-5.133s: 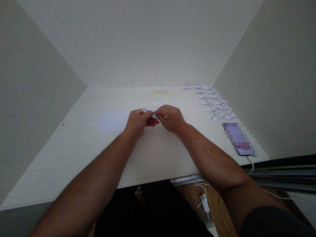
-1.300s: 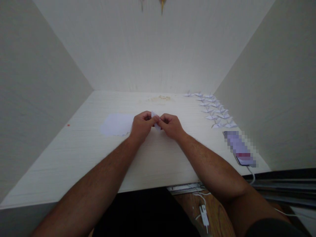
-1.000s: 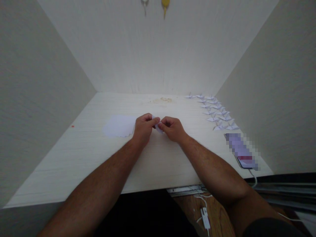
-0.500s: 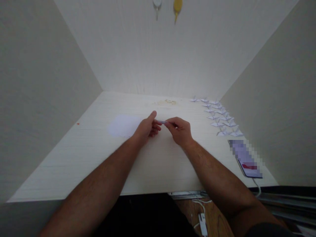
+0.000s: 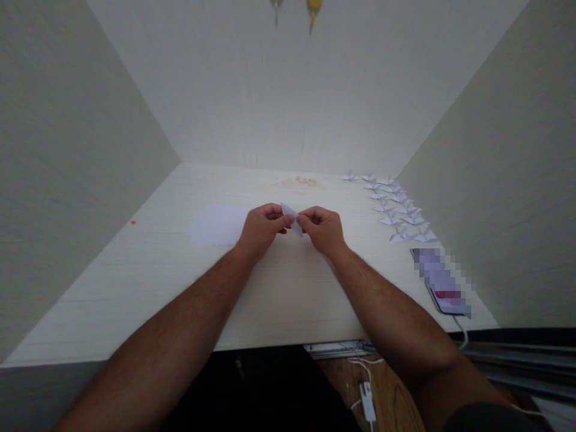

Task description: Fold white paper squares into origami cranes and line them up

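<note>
A small piece of folded white paper [image 5: 291,216] is held above the middle of the table, between both hands. My left hand [image 5: 266,228] pinches its left side, thumb in front and fingers behind. From the other side, my right hand [image 5: 323,229] grips it between thumb and fingertips. The paper stands tilted, and the fingers cover part of it. Beside my left wrist lie white paper sheets [image 5: 216,225], partly hidden by that hand.
Several folded white paper cranes [image 5: 389,207] stand in rows at the right of the white table [image 5: 288,300]. A phone [image 5: 438,282] with a cable lies in front of them. Walls enclose the back and both sides. A small orange bit [image 5: 133,222] lies at left.
The folded paper has turned from nearly edge-on to showing its broad face. My left hand's fingers have closed onto it, with the thumb coming down. The camera view has shifted slightly.
</note>
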`<state>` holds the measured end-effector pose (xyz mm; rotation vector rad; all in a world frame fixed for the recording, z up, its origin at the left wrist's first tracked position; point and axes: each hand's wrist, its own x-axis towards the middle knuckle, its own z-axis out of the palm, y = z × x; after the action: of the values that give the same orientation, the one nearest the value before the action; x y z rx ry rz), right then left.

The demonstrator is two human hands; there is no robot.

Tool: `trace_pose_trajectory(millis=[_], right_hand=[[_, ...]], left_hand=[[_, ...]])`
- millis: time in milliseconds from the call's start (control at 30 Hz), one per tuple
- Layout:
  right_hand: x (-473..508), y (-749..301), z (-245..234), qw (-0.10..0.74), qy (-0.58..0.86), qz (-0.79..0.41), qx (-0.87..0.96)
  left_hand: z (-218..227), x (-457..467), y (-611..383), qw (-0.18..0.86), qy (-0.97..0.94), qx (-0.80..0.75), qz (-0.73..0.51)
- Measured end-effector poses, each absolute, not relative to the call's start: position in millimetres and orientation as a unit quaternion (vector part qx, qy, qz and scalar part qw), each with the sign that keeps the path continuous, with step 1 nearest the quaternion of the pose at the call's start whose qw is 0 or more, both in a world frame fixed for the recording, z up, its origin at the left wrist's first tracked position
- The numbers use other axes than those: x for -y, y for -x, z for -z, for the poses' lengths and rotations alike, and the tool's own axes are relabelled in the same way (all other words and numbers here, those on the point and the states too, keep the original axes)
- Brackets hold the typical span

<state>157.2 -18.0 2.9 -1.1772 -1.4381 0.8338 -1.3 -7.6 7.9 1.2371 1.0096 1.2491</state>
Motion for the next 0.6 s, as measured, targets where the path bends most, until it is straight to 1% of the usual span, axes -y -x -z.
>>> trace_pose_trajectory(millis=[167, 300, 467, 600], right_hand=[[19.7, -158.0, -3.5, 0.502, 0.499, -0.300, 0.639], [20.3, -160.0, -2.2, 0.470, 0.494, -0.221, 0.697], [19.4, -163.3, -0.4, 0.450, 0.456, -0.090, 0.762], [19.3, -167.1, -0.7, 0.420, 0.417, -0.062, 0.803]], left_hand=[[-12.0, 11.5, 2.5, 0.471, -0.586, -0.465, -0.467], [-17.8, 14.4, 1.0, 0.466, -0.595, -0.488, -0.437], [-21.0, 17.6, -4.1, 0.449, -0.581, -0.519, -0.438], [-19.2, 18.0, -6.5, 0.445, -0.569, -0.519, -0.458]])
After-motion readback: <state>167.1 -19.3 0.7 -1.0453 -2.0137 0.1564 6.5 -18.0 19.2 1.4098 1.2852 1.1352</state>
